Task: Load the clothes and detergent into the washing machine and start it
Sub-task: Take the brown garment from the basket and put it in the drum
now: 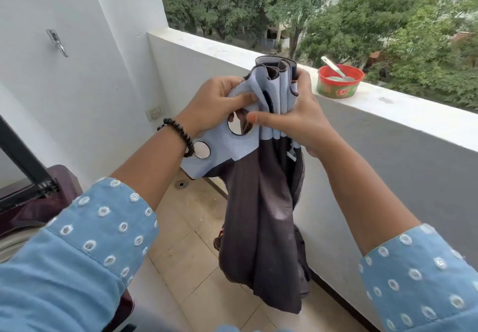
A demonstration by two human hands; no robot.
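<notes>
We hold the dark curtain [261, 202] bunched at its pale blue top, our left hand [214, 104] and right hand [297, 117] both gripping it, above the floor, near the balcony wall [388, 166].

Both arms raised forward, forearms bare; left hand [212, 104] and right hand [297, 117] curled, each gripping bunched curtain [258, 202] top

Both hands (left hand [212, 104], right hand [297, 117]) gripping curtain [258, 202]
</notes>
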